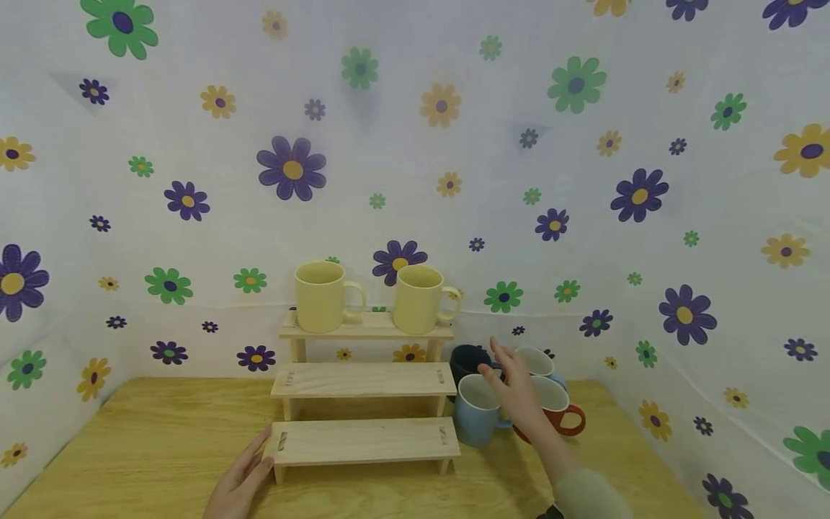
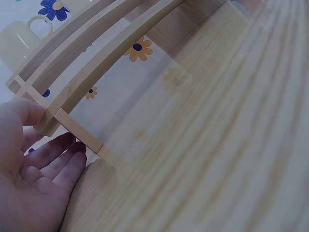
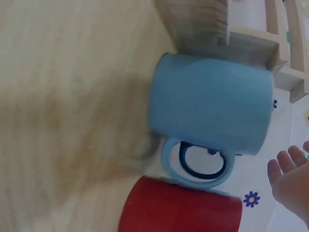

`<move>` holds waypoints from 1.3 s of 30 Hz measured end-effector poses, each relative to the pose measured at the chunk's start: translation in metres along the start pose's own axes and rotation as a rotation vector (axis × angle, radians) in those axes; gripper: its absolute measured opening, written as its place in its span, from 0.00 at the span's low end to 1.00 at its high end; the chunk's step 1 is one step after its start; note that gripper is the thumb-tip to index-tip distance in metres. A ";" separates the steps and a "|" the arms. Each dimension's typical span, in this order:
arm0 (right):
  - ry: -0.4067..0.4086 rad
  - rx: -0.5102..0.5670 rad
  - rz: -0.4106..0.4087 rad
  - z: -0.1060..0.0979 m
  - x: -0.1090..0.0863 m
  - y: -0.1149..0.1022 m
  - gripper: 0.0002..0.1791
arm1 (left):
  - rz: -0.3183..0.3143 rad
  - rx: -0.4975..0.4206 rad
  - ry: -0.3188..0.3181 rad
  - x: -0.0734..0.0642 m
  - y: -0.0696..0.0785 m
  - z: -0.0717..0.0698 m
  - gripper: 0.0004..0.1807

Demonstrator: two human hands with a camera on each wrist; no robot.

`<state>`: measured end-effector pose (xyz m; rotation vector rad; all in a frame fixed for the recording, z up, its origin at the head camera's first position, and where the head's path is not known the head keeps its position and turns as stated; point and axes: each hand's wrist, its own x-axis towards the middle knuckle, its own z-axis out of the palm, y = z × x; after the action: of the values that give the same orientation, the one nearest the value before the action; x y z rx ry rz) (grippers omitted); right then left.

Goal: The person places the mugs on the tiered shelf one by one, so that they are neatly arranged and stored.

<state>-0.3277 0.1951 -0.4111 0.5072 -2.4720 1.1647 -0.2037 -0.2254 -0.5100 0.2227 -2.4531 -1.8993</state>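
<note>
A three-step wooden stand (image 1: 366, 441) stands on the table. My left hand (image 1: 240, 479) grips the left end of its lowest step, thumb and fingers around the corner beside the leg. To the right of the stand, my right hand (image 1: 516, 389) hovers over a group of mugs, fingers extended and holding nothing. Nearest it are a light blue mug (image 1: 473, 419) and a red mug (image 3: 181, 208), side by side and upright. Behind them are a dark blue mug (image 1: 468, 356) and a white-lined mug with a blue handle (image 1: 534, 360). The right forearm partly hides the red mug.
Two pale yellow mugs (image 1: 320, 303) stand on the top step, handles to the right. The wooden table (image 1: 149, 447) extends left of the stand. A white cloth with printed flowers (image 1: 402, 173) hangs behind and along both sides.
</note>
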 end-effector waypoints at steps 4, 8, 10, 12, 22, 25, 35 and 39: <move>-0.087 -0.020 -0.001 -0.002 -0.014 0.008 0.35 | 0.006 0.002 -0.004 0.001 0.000 0.000 0.38; -0.173 -0.086 -0.022 -0.005 -0.022 0.013 0.36 | 0.005 0.007 0.004 0.001 0.000 0.000 0.38; -0.212 -0.134 -0.020 -0.006 -0.024 0.015 0.38 | 0.010 0.005 0.010 0.002 -0.001 -0.001 0.38; -0.255 -0.169 -0.009 -0.007 -0.026 0.017 0.40 | 0.014 0.005 0.014 0.002 -0.001 -0.001 0.37; -0.353 -0.190 0.043 -0.007 -0.030 0.022 0.44 | 0.035 0.002 0.014 -0.001 0.000 0.001 0.34; -0.354 -0.208 0.052 -0.007 -0.031 0.021 0.45 | 0.038 0.023 0.017 -0.001 0.000 0.001 0.34; -0.417 -0.259 0.138 -0.009 -0.035 0.020 0.51 | 0.001 0.037 0.001 0.000 -0.001 0.001 0.39; -0.438 -0.226 0.163 -0.008 -0.039 0.019 0.51 | -0.003 0.031 -0.004 0.001 -0.002 0.001 0.39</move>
<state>-0.3016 0.2194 -0.4370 0.5511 -3.0244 0.8834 -0.2042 -0.2253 -0.5117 0.2241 -2.4882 -1.8654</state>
